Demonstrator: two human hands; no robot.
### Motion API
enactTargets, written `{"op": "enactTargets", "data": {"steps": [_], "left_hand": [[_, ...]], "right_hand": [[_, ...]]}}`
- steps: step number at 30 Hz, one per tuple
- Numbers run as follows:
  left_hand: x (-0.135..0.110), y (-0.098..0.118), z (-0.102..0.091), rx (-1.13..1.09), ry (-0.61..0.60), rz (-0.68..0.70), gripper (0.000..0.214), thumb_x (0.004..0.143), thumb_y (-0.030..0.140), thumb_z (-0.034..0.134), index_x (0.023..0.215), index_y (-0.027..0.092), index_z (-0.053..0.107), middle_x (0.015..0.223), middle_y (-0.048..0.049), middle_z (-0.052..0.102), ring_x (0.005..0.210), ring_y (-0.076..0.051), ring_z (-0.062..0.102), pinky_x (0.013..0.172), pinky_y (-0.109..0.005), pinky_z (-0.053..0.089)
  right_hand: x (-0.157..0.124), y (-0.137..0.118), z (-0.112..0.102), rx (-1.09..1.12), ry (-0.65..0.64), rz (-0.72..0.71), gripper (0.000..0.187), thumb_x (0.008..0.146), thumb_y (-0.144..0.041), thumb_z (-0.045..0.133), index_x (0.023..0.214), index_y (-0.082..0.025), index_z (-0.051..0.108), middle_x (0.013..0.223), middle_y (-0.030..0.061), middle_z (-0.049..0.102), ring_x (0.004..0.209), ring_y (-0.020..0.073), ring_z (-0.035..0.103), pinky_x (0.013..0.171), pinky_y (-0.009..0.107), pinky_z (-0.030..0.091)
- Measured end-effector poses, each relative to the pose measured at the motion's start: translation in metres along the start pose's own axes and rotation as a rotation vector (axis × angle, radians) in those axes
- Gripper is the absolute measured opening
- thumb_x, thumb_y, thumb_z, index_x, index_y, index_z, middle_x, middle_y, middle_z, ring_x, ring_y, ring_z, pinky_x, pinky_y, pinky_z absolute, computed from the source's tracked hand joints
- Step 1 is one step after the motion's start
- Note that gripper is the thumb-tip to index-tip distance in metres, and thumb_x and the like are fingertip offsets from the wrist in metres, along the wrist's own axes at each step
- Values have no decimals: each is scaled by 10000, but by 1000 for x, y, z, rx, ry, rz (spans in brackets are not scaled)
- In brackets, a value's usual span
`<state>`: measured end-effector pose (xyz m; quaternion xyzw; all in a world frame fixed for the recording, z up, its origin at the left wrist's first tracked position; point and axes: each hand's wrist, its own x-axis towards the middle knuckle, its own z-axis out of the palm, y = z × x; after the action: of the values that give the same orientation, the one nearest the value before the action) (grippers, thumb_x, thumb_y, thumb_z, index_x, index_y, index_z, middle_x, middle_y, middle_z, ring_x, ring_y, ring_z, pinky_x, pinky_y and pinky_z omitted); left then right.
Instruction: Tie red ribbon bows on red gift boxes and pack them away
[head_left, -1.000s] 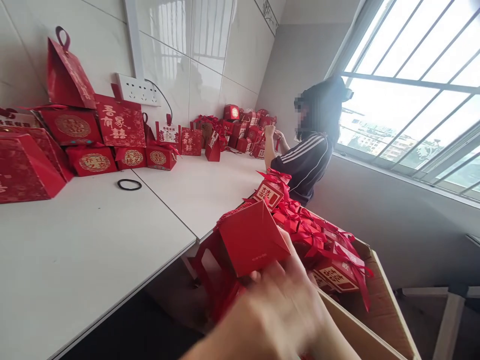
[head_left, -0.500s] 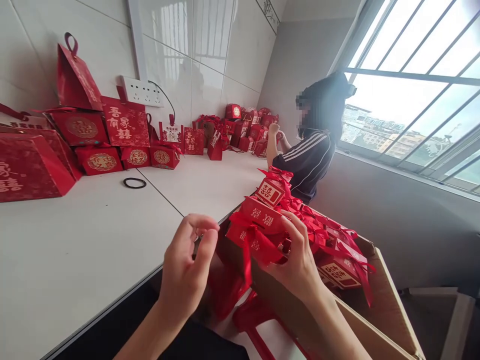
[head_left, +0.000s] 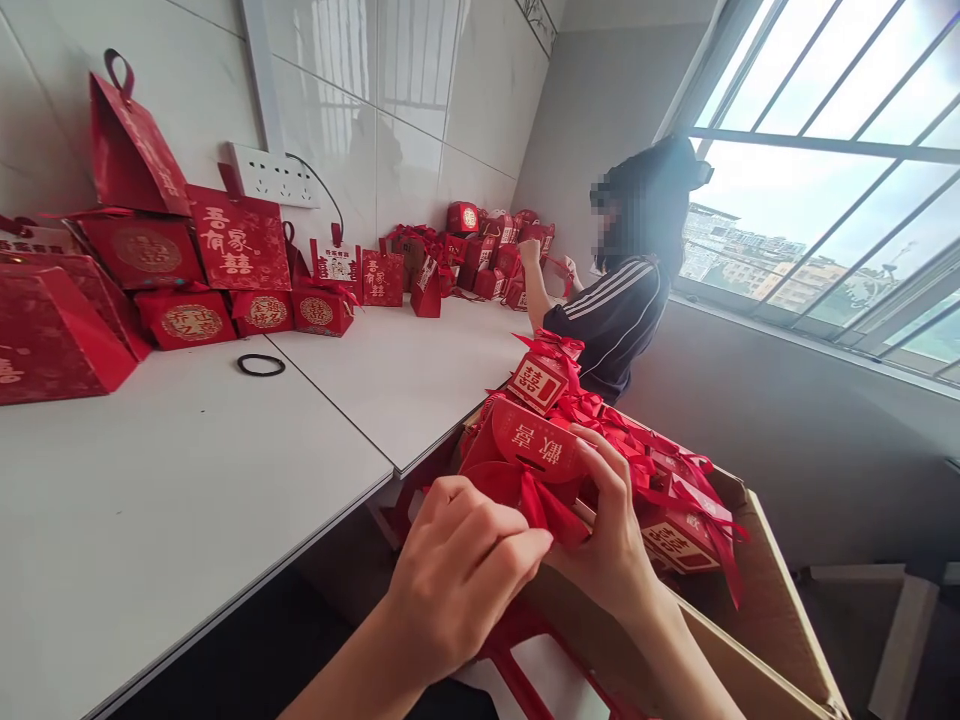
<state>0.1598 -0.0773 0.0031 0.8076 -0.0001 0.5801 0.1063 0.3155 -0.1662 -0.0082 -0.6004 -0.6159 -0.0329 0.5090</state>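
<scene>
My right hand [head_left: 615,530] grips a red gift box [head_left: 525,440] by its right side, over the near edge of a cardboard carton. The box has gold lettering and a slot in its flap, with a red ribbon [head_left: 544,505] across its front. Closed in a pinch, my left hand [head_left: 469,565] has its fingertips on the ribbon's end in front of the box. Just behind stands another small red box [head_left: 538,378] with a bow, on top of the pile in the carton.
The open cardboard carton [head_left: 787,590] holds several ribboned red boxes. On the white table [head_left: 150,500] lies a black hair tie [head_left: 261,364]. Red boxes [head_left: 240,240] line the wall below a power strip [head_left: 271,177]. A co-worker [head_left: 615,310] handles red boxes at the far end.
My left hand has moved right and closed on the ribbon; before, it was apart from the box with curled fingers. The box has tilted slightly in my right hand.
</scene>
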Motion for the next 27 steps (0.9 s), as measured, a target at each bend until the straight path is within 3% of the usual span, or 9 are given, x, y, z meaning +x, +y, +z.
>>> {"op": "enactTargets", "data": {"steps": [3, 7, 10, 13, 17, 20, 23, 25, 27], "left_hand": [[1, -8, 0, 49, 30, -29, 175, 795, 39, 605, 928, 150, 583, 753, -9, 633, 658, -106, 550, 681, -274, 435], [-2, -43, -10, 285, 41, -279, 75, 846, 118, 553, 828, 190, 555, 682, 27, 603, 598, -97, 540, 642, -229, 442], [-16, -78, -15, 438, -162, -396, 104, 868, 217, 482, 807, 207, 566, 721, 5, 643, 665, -149, 604, 689, -281, 466], [-38, -109, -15, 590, -351, -483, 221, 844, 296, 444, 950, 182, 601, 970, -99, 679, 934, -268, 627, 839, -407, 465], [-66, -130, -12, 686, -579, -589, 502, 766, 402, 501, 1152, 88, 565, 1244, -230, 561, 1230, -399, 459, 1013, -569, 336], [-74, -131, -11, 660, -686, -560, 496, 748, 305, 506, 1208, 126, 550, 1323, -203, 517, 1290, -393, 402, 1074, -606, 229], [-73, -127, -11, 673, -693, -564, 469, 762, 228, 472, 1220, 165, 552, 1349, -175, 505, 1281, -377, 422, 1070, -605, 241], [-71, -125, -11, 687, -699, -576, 454, 779, 224, 461, 1220, 177, 557, 1349, -167, 509, 1274, -371, 434, 1061, -604, 262], [-70, -124, -11, 700, -713, -576, 455, 787, 219, 460, 1229, 175, 556, 1354, -165, 506, 1277, -368, 432, 1057, -598, 276]], "right_hand": [[1, 3, -6, 30, 78, 105, 817, 578, -171, 806, 1277, -334, 414, 1404, 85, 379, 1342, 326, 325, 980, 506, 464], [11, 19, -29, 332, 290, 576, 674, 604, -326, 787, 1204, -294, 482, 1235, 64, 576, 1170, 295, 530, 976, 481, 465], [20, 28, -53, 757, 371, 892, 463, 711, -463, 653, 1109, -254, 544, 1050, 60, 684, 1040, 288, 624, 849, 447, 547], [25, 31, -71, 935, 351, 1028, 424, 729, -489, 603, 1069, -241, 552, 941, 59, 714, 948, 292, 665, 755, 449, 573], [24, 47, -84, 730, 369, 961, 403, 703, -499, 622, 1009, -247, 549, 919, 52, 695, 936, 287, 656, 762, 441, 561], [30, 74, -98, 180, 454, 739, 544, 603, -515, 707, 1038, -250, 513, 1035, 65, 625, 1033, 291, 594, 909, 473, 485], [43, 106, -116, -371, 407, 469, 748, 469, -495, 785, 1099, -226, 482, 1201, 119, 490, 1174, 323, 465, 1007, 514, 377], [56, 128, -127, -463, 358, 391, 763, 453, -494, 784, 1094, -209, 483, 1225, 136, 443, 1203, 332, 413, 1026, 522, 337], [70, 151, -134, -362, 378, 418, 722, 460, -489, 780, 1054, -200, 488, 1164, 120, 467, 1164, 328, 429, 1024, 530, 316]]}}
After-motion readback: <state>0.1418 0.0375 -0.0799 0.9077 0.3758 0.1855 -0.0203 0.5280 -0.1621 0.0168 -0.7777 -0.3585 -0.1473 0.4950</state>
